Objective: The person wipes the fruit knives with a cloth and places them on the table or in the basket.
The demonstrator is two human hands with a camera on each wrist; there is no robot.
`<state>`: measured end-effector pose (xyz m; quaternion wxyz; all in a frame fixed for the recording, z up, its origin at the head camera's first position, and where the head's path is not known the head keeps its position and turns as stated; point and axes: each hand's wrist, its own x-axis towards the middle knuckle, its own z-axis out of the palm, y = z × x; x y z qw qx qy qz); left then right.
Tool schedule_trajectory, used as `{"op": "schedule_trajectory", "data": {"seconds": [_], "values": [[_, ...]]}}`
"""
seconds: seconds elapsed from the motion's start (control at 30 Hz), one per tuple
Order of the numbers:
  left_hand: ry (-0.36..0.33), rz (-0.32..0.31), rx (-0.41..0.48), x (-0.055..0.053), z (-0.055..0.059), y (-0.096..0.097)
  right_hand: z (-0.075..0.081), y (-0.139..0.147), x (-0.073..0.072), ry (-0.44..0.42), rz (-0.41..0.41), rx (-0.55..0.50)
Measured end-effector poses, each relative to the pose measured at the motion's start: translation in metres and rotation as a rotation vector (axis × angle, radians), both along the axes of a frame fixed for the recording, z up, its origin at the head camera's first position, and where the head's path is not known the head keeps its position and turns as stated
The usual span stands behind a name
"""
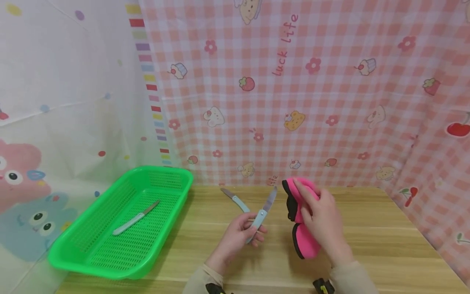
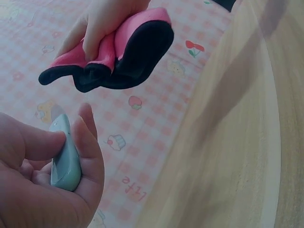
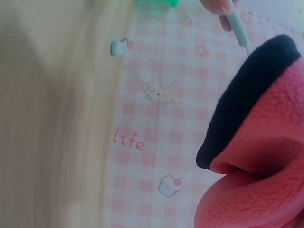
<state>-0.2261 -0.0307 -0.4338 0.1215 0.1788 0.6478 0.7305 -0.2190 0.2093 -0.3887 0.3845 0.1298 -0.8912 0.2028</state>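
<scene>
My left hand (image 1: 236,237) holds a knife (image 1: 259,219) by its light blue handle, with the bare blade pointing up and away. In the left wrist view, the thumb presses along the knife handle (image 2: 66,164). My right hand (image 1: 326,222) grips a soft pink fleecy piece (image 1: 306,241) with black edging, bunched and folded, just right of the blade. Up close, the right wrist view shows the pink piece (image 3: 266,128) covering most of that hand. Another blue-handled knife (image 1: 240,203) lies on the table behind my left hand.
A green perforated basket (image 1: 176,212) stands at the left of the wooden table (image 1: 371,237), with a third knife (image 1: 134,222) lying in it. Pink checked cloth (image 1: 235,106) hangs along the back and right; a pale printed sheet (image 1: 73,122) hangs at the left.
</scene>
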Motion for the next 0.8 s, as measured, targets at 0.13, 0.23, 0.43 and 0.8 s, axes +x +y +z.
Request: {"op": "schedule_trajectory", "data": {"seconds": [0.13, 0.23, 0.43, 0.8], "values": [[-0.001, 0.018, 0.004, -0.001, 0.0, 0.0, -0.003, -0.005, 0.007, 0.019, 0.024, 0.054], [0.001, 0.034, 0.002, -0.001, 0.0, 0.0, -0.007, -0.01, 0.009, 0.024, 0.041, 0.076], [0.012, 0.042, 0.001, 0.0, 0.003, 0.0, -0.014, -0.023, 0.013, 0.028, 0.074, 0.113], [0.005, 0.001, 0.019, 0.005, 0.008, 0.0, -0.026, -0.038, 0.013, 0.047, 0.124, 0.152]]}}
